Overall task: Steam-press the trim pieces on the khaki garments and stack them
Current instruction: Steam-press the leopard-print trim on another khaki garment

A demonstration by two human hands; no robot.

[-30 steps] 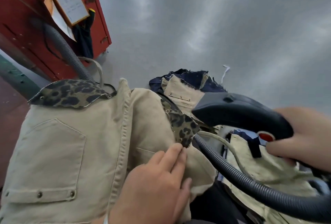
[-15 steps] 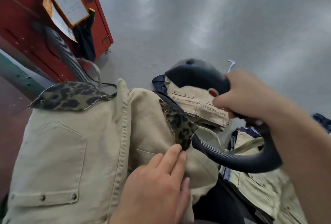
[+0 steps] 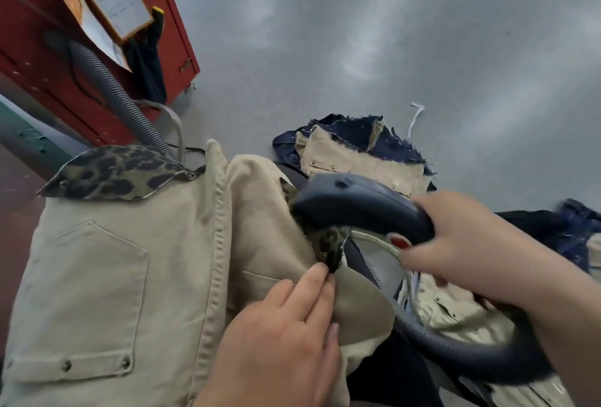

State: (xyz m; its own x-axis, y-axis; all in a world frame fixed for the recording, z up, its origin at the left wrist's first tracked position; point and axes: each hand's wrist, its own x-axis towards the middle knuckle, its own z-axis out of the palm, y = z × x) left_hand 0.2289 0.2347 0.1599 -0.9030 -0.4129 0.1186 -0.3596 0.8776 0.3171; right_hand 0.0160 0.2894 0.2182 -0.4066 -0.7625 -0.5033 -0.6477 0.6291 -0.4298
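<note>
The iron (image 3: 361, 208) has come down from up by the far pile onto the spotted trim (image 3: 328, 249) on the khaki coat (image 3: 136, 276). The right hand (image 3: 455, 244) grips its handle. The left hand (image 3: 276, 341) holds the trim's tip with straight fingers, so pressing looks started

The grey floor (image 3: 374, 49) is the supporting surface. Beyond the right hand's (image 3: 468, 244) grip on the steam iron (image 3: 361, 205), a heap of khaki and navy garments (image 3: 354, 153) lies directly on it. Farther beyond that grip, a white strip (image 3: 415, 117) lies on the floor beside the heap. To the right of the grip, more dark blue garments (image 3: 575, 224) rest on the floor. Far left of the grip, a red cabinet (image 3: 39, 58) stands on it.
</note>
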